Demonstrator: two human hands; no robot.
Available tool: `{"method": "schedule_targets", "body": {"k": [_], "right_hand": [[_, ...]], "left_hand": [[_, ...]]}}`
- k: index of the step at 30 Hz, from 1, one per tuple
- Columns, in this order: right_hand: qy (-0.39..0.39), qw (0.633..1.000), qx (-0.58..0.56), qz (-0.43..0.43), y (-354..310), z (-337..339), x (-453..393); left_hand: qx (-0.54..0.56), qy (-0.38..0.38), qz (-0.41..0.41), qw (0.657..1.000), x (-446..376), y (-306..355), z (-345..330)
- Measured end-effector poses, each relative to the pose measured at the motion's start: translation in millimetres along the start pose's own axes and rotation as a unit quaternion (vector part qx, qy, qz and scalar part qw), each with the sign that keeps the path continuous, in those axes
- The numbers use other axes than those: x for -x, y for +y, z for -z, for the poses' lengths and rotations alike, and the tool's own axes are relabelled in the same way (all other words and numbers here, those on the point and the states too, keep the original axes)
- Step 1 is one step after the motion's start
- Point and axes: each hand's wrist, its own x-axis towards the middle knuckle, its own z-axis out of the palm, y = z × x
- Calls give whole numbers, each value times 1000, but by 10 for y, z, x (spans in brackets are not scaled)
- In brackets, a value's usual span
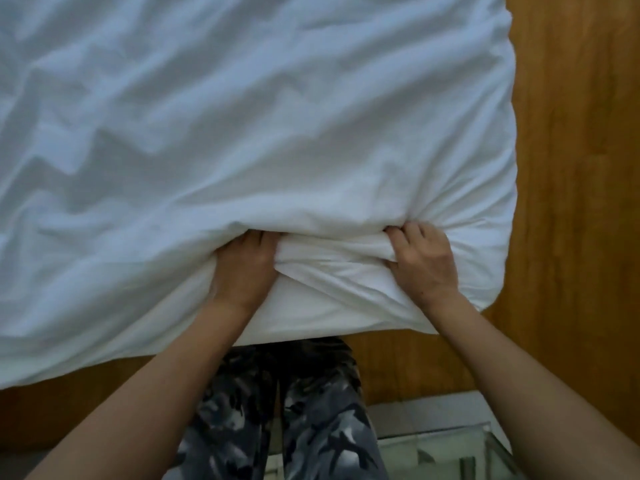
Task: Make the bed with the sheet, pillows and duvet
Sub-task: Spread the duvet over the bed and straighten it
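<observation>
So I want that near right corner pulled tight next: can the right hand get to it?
Probably yes: the right hand grips the sheet just beside that corner, with only cloth between.

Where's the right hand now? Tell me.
In the head view, the right hand sits right of centre, gripping bunched white sheet at the bed's near edge, beside the left hand.

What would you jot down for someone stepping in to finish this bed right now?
Left hand: grip closed on bunched white bedding at the near edge.
Right hand: grip closed on the same fold, nearer the bed's right corner.
The bedding covers the whole bed top, still wrinkled; whether it is sheet or duvet is unclear.
Done: fabric spread over the bed.
Left: pull it smooth and finish this edge. No pillows in view.
</observation>
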Motion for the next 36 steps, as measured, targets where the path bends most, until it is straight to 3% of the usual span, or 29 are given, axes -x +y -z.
{"method": "schedule_targets", "body": {"k": [4, 9, 11, 13, 15, 16, 18, 20, 22, 24, 27, 32, 34, 36], "right_hand": [[-19, 998, -61, -25, 7, 185, -121], [-120, 985, -97, 76, 383, 658, 512], [-151, 983, -73, 78, 539, 775, 736], [-197, 977, -33, 80, 608, 801, 833], [-245, 963, -12, 108, 648, 813, 926], [-248, 962, -18, 117, 651, 816, 967], [-222, 972, -50, 61, 671, 813, 1082], [-175, 971, -94, -135, 655, 795, 1126], [-117, 911, -147, -367, 547, 726, 1060], [-72, 862, -184, -467, 422, 649, 893], [-18, 890, -169, -424, 238, 604, 530], [-12, 946, -64, -316, 28, 457, -201], [-27, 944, -45, -325, 67, 298, -401], [-68, 914, -74, -393, 73, 108, -278]], "left_hand": [[105, 30, -28, 994, 26, 160, 112], [194, -44, -107, 974, 1062, 673, 277], [207, -133, -148, 958, 1221, 900, 294], [117, -253, -242, 929, 1204, 1070, 257], [50, -424, -299, 853, 1167, 1107, 148], [35, -468, -307, 828, 1133, 1081, 133], [80, -410, -284, 863, 1077, 1018, 172], [181, -266, -238, 916, 978, 941, 191], [229, -86, -195, 950, 813, 866, 201], [223, 24, -147, 963, 564, 822, 193], [151, 63, -108, 981, 150, 793, 188], [88, 99, -27, 991, -469, 779, 92], [98, 87, 17, 991, -581, 823, -49], [101, 35, 1, 994, -431, 949, -256]]}}
